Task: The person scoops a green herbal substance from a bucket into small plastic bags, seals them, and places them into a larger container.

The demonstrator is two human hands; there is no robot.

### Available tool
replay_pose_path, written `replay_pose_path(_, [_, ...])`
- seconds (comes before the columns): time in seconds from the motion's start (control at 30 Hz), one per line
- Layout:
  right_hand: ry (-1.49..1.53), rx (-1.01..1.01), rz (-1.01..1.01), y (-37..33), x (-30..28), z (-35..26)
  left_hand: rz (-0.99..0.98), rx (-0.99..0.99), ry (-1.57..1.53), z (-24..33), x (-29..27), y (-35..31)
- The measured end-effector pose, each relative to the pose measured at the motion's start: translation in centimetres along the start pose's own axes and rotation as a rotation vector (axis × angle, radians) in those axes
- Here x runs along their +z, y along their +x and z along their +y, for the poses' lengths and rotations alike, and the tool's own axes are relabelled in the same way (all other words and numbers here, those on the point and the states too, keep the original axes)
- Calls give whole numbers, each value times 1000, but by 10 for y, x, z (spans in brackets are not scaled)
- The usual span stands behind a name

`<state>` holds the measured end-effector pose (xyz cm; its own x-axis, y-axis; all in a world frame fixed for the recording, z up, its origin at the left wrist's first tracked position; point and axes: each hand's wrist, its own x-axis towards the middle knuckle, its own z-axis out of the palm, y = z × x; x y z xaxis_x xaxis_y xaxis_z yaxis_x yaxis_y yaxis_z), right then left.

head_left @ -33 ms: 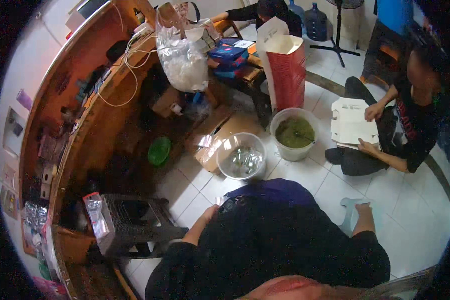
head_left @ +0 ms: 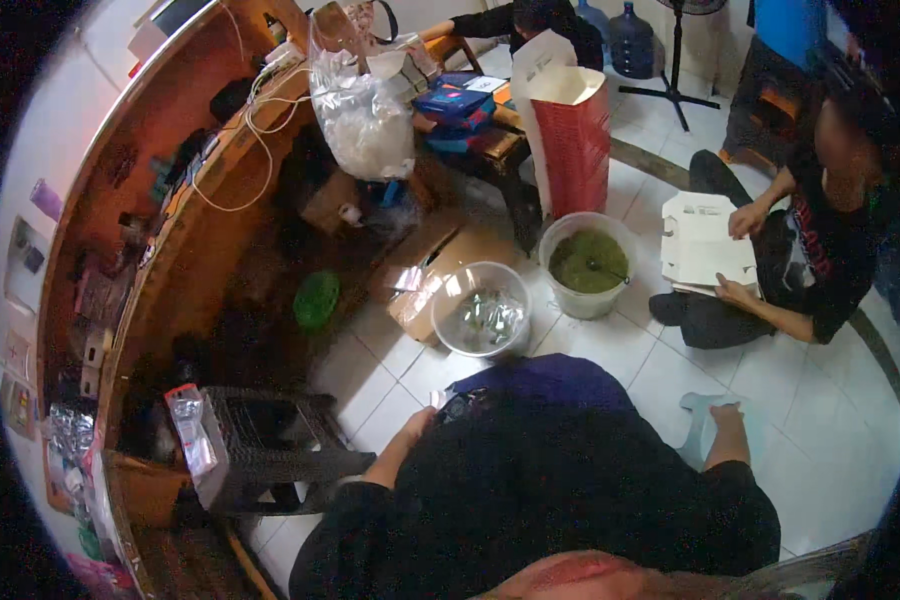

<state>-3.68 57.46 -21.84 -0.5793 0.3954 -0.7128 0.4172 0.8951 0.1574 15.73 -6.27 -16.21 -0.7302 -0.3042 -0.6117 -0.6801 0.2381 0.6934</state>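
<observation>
My left hand (head_left: 408,433) is low at the left side of my dark clothing, where its fingers are mostly hidden. Just beyond it shows a small pale, shiny piece (head_left: 437,399), too small to name. My right hand (head_left: 727,413) is at the light blue plastic stool (head_left: 698,425) on my right and appears to touch it; its fingers are too indistinct to read. In front of my knees stands a clear round tub (head_left: 450,338) with shiny small packets (head_left: 494,315) in it. Beside it is a whitish bucket (head_left: 578,303) of green contents (head_left: 588,260) with a dark handle.
A cardboard box (head_left: 440,268), a green basket (head_left: 316,299) and a dark woven stool (head_left: 270,440) stand to the left. A tall red carton (head_left: 572,150) is behind the bucket. At right a seated person (head_left: 820,220) handles flat white cardboard (head_left: 705,240); other people are farther back.
</observation>
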Motion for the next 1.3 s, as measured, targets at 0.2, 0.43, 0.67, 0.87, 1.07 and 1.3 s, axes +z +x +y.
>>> replay_pose_path(0.2, [222,194,44,13,37,-9,13,-37,-330,-27,-15,-7])
replay_pose_path(0.43, [-193,-308,160,-5,95,28,236,-70,-1019,-43,-58,-17])
replay_pose_path(0.67, [-455,-336,150,-129,64,-3,266,-39,-992,16,-124,4])
replay_pose_path(0.87, [-744,-236,-13,-130,5,-32,143,51,-842,10,-143,51])
replay_pose_path(1.07, [-506,-729,-45,-145,-52,-236,48,291,-399,44,-129,45])
replay_pose_path(1.3, [249,-1453,-467,-338,-102,-500,-179,652,34,178,-101,63])
